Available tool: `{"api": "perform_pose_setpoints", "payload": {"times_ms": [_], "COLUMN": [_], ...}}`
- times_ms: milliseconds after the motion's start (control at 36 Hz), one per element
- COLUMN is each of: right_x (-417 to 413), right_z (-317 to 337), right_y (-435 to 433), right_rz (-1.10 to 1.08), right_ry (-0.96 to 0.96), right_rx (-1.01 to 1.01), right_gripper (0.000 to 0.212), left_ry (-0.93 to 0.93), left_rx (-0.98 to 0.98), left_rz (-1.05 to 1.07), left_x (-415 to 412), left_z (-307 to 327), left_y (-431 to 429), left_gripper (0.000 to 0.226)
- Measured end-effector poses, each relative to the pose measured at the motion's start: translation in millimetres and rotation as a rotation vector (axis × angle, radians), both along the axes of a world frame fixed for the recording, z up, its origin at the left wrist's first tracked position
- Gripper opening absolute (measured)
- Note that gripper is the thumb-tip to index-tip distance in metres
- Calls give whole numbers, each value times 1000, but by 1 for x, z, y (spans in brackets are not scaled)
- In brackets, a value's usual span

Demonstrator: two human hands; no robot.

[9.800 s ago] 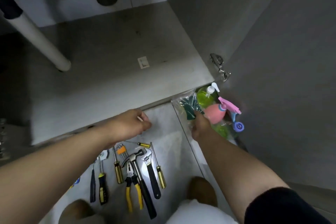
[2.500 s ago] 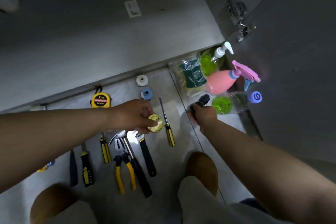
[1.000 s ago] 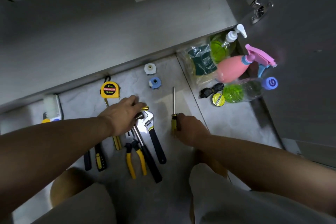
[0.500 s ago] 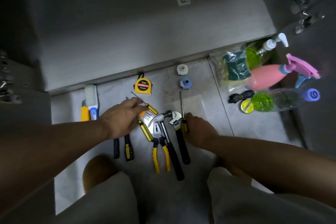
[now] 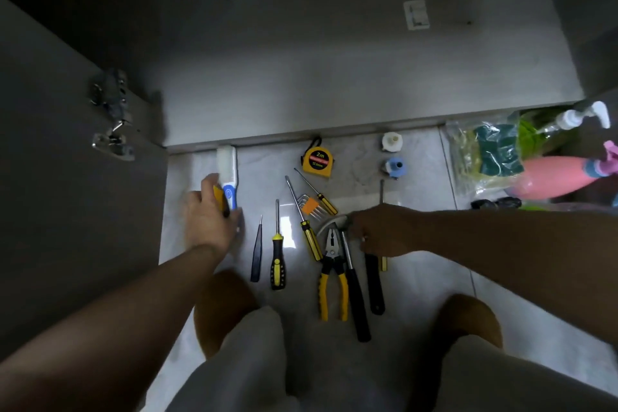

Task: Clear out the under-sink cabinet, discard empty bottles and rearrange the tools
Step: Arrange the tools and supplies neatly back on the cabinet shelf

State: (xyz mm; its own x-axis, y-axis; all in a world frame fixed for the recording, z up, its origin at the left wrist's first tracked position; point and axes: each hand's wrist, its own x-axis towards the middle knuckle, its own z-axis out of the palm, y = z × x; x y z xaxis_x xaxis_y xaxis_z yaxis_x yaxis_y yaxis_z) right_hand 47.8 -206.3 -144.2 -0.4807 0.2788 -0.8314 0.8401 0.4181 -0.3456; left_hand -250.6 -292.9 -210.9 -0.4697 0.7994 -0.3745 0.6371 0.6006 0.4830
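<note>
Presently, hammer [image 5: 355, 298], laid on the floor [image 5: 428, 281] before the cabinet [image 5: 334, 77], between pliers [image 5: 332, 281] and wrench [image 5: 374, 288]: judged rigid and head-heavy, best taken on the black handle close to the head. The right grip [image 5: 378, 231] was set over its head with fingers curled, but a true hold could not be told. The left grip [image 5: 209, 217] was curled round a blurred yellow tool [image 5: 219, 199] beside the blue-and-white brush [image 5: 229, 170].

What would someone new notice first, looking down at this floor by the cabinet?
Likely the yellow-and-black tools lined up on the pale floor before the open cabinet, the yellow-handled pliers in the middle, the yellow tape measure behind. The left hand is at the white and blue brush on the left; the right hand covers tool heads beside the pliers. A pink spray bottle lies far right.
</note>
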Motion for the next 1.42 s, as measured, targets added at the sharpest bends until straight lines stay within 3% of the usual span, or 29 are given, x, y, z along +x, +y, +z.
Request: {"api": "perform_pose_setpoints", "payload": {"times_ms": [56, 222, 417, 611, 667, 722, 806, 944, 1056, 1194, 1306, 1417], "right_x": [-15, -50, -63, -73, -75, -71, -54, -24, -19, -21, -14, 1], "right_z": [-11, -33, -40, -51, -55, -56, -56, -63, -69, -66, -63, -64], "right_y": [-3, -21, -38, -68, -78, -90, -111, -133, -132, -129, -131, -125], "right_rz": [-100, -361, -325, -449, -495, -582, -662, -848, -817, -877, -1038, -971], "right_ry": [84, 254, 204, 53, 63, 106, 94, -98, -158, -81, -108, -194], "right_rx": [71, 174, 163, 290, 375, 435, 500, 375, 317, 419, 457, 440], "right_gripper": [21, 20, 29, 38, 51, 57, 48, 62, 56, 64, 52, 45], "left_ry": [-28, -134, -279, -435, -380, -211, -94, -280, -393, -378, -363, -335], "left_rx": [3, 7, -10, -39, -18, -30, -159, -261, -292, -285, -260, -236], "left_rz": [30, -32, -147, -165, -178, -177, -181, -229, -241, -284, -302, -320], "left_x": [3, 14, 41, 59, 61, 60, 58, 66, 77, 78, 79, 80], "left_z": [-3, -9, -15, -16, -15, -12, -7, -10, -12, -15, -16, -18], "left_y": [4, 3, 0, 1, -5, -14, -25, -28, -23, -21, -22, -22], "left_gripper": [72, 66, 48, 50, 54, 60, 64, 71, 89, 90, 89, 89]}}
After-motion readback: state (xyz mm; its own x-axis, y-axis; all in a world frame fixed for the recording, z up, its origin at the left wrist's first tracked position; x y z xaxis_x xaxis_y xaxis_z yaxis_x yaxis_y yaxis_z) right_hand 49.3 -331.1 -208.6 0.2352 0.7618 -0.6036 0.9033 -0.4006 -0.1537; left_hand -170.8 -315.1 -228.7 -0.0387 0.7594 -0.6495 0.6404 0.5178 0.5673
